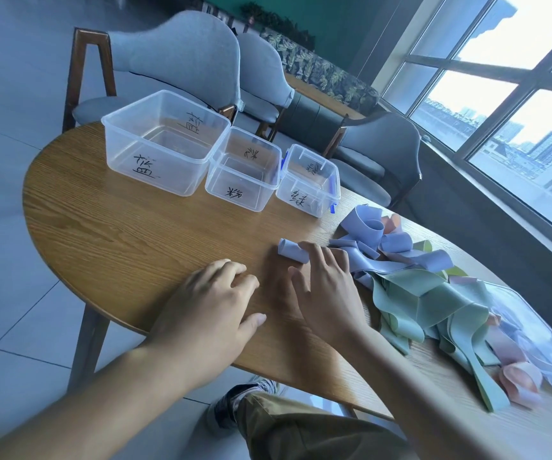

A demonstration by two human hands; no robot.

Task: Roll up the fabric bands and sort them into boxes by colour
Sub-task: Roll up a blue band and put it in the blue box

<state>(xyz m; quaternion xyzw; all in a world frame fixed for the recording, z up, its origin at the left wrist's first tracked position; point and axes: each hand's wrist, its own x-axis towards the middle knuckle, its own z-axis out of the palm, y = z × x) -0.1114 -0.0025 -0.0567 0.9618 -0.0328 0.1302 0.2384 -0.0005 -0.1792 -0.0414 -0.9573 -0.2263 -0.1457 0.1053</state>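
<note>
Round wooden table (128,234). My right hand (326,293), fingers straight, presses small rolled blue fabric band (292,251). My left hand (208,303) lies flat, holds nothing.

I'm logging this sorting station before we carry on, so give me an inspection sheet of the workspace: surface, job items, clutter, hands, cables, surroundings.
Surface: round wooden table, bare wood in front of the hands.
Job's things: three clear boxes in a row, large box, middle box, small box, each hand-labelled, all empty; a rolled blue band; loose pile of bands, blue, green and pink.
Clutter: clear lid or bag under the pile's near end, cannot tell which.
Hands: left hand rests on the table, holding nothing; right hand fingers touch the roll.
Cables: nothing seen.
Surroundings: grey chairs, window, tiled floor.
</note>
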